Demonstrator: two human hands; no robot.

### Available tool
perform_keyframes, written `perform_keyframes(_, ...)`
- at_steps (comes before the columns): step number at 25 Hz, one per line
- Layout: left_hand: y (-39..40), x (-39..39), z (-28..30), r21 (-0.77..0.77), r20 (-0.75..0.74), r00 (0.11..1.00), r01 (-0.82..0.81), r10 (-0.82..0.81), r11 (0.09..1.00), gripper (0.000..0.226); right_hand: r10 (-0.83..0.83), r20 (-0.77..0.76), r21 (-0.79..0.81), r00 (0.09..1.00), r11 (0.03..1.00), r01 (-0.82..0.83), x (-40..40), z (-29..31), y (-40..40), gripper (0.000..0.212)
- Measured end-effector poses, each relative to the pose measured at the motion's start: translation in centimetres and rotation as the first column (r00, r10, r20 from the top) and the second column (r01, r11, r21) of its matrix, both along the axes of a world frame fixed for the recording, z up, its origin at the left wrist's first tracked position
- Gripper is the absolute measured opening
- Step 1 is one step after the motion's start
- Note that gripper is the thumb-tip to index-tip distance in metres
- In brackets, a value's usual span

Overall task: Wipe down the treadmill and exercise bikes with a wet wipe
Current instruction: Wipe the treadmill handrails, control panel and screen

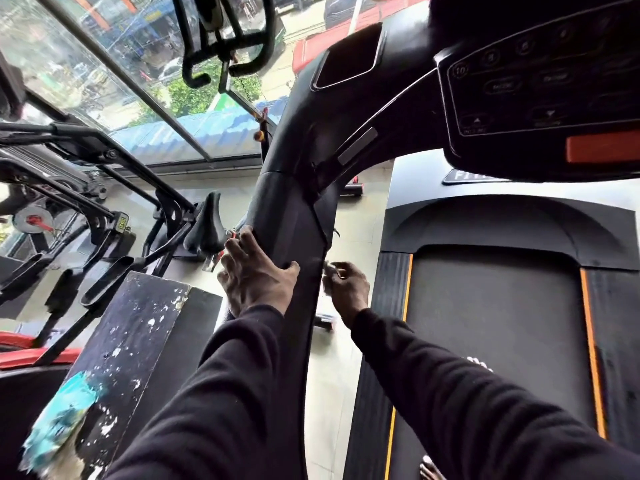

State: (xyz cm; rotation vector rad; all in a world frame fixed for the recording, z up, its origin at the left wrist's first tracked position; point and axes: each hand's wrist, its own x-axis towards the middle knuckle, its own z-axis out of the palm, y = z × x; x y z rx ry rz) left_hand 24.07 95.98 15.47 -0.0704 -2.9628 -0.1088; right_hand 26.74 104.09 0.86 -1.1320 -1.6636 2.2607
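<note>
At the centre of the frame the treadmill (485, 323) shows its black upright post (294, 237), running from the console (540, 84) at upper right down to the lower middle; the belt lies at right between two orange stripes. The left hand (256, 271) rests flat on the post's left face, fingers spread and straight, thumb hooked across the front edge, gripping nothing. The right hand (346, 289) hangs just beside the post's right edge, fingers curled; something pale and blurred shows at its fingertips, probably the wet wipe (330, 270), though I cannot tell for certain. Exercise bikes (104, 209) stand at left, a saddle near the left hand; a scuffed black box (138, 341) sits lower left.

The step in hand looks to be wiping the treadmill's post, the left hand steadying; the next move would call for pressing the wipe against the post's right face and drawing it along; the bikes seem yet to come.
</note>
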Motion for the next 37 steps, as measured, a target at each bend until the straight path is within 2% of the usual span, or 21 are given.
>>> perform_keyframes(2, -0.1, 0.0, -0.1, 0.002, -0.004, 1.000, 0.004, -0.004, 1.000, 0.094, -0.034, 0.008, -0.070, 0.999, 0.997, 0.035, -1.4, -1.5, 0.0, 0.015)
perform_keyframes(5, 0.0, 0.0, -0.2, 0.000, -0.007, 1.000, 0.005, -0.005, 1.000, 0.096, -0.010, -0.087, -0.139, 0.996, 0.990, -0.002, -2.3, -0.2, -0.4, 0.018)
perform_keyframes(7, 0.0, 0.0, -0.2, -0.002, -0.010, 1.000, 0.004, -0.004, 1.000, 0.096, 0.037, -0.140, -0.197, 0.989, 0.978, -0.064, -1.2, 0.9, -0.7, 0.019)
perform_keyframes(10, 0.1, 0.0, 0.0, 0.000, -0.006, 1.000, 0.012, -0.012, 1.000, 0.095, 0.174, -0.142, -0.260, 0.974, 0.943, -0.206, 0.3, 0.7, -0.6, 0.028)
perform_keyframes(13, 0.0, 0.0, -0.1, 0.004, -0.002, 1.000, 0.003, -0.003, 1.000, 0.094, 0.088, -0.203, -0.263, 0.975, 0.955, -0.141, -0.8, 1.2, 0.3, 0.028)
perform_keyframes(15, -0.1, 0.0, -0.1, 0.013, 0.002, 1.000, -0.008, 0.008, 1.000, 0.092, 0.111, -0.229, -0.331, 0.967, 0.925, -0.185, -0.9, 1.8, 0.0, 0.023)
perform_keyframes(18, -0.1, 0.1, 0.4, 0.110, -0.005, 1.000, 0.006, -0.006, 0.994, 0.083, 0.295, -0.159, -0.371, 0.942, 0.866, -0.334, 1.5, 1.9, -0.3, 0.014)
perform_keyframes(21, -0.4, 0.4, 0.9, 0.219, 0.002, 0.999, 0.049, -0.051, 0.975, 0.076, 0.265, -0.148, -0.400, 0.953, 0.865, -0.302, 2.4, 2.2, 0.1, 0.023)
perform_keyframes(23, -1.6, 1.1, 0.9, 0.190, 0.028, 0.992, 0.118, -0.126, 0.975, 0.083, 0.293, -0.162, -0.416, 0.942, 0.846, -0.334, 2.9, 2.8, -0.5, 0.027)
perform_keyframes(26, -4.5, 3.1, 0.5, 0.139, 0.083, 0.978, 0.181, -0.193, 0.974, 0.092, 0.404, -0.137, -0.436, 0.904, 0.795, -0.421, 4.2, 2.3, -1.4, 0.019)
perform_keyframes(29, -7.6, 5.7, -0.1, 0.110, 0.067, 0.979, 0.186, -0.194, 0.976, 0.093, 0.302, -0.071, -0.470, 0.951, 0.830, -0.299, 4.9, 1.8, -1.3, 0.012)
perform_keyframes(31, -8.2, 6.8, -0.3, 0.112, 0.044, 0.984, 0.169, -0.175, 0.979, 0.091, 0.248, -0.103, -0.485, 0.963, 0.833, -0.266, 4.9, 2.1, -1.8, 0.012)
perform_keyframes(33, -8.2, 7.0, 0.0, 0.116, 0.035, 0.988, 0.145, -0.149, 0.983, 0.089, 0.311, -0.113, -0.488, 0.944, 0.810, -0.325, 5.5, 1.8, -3.2, 0.014)
perform_keyframes(35, -8.1, 7.0, 0.2, 0.118, 0.052, 0.990, 0.125, -0.132, 0.985, 0.088, 0.393, -0.060, -0.502, 0.918, 0.783, -0.368, 7.1, 0.4, -4.6, 0.017)
perform_keyframes(37, -8.3, 7.0, 0.2, 0.123, 0.062, 0.990, 0.118, -0.126, 0.985, 0.088, 0.375, -0.021, -0.531, 0.927, 0.781, -0.329, 8.0, -0.7, -4.9, 0.024)
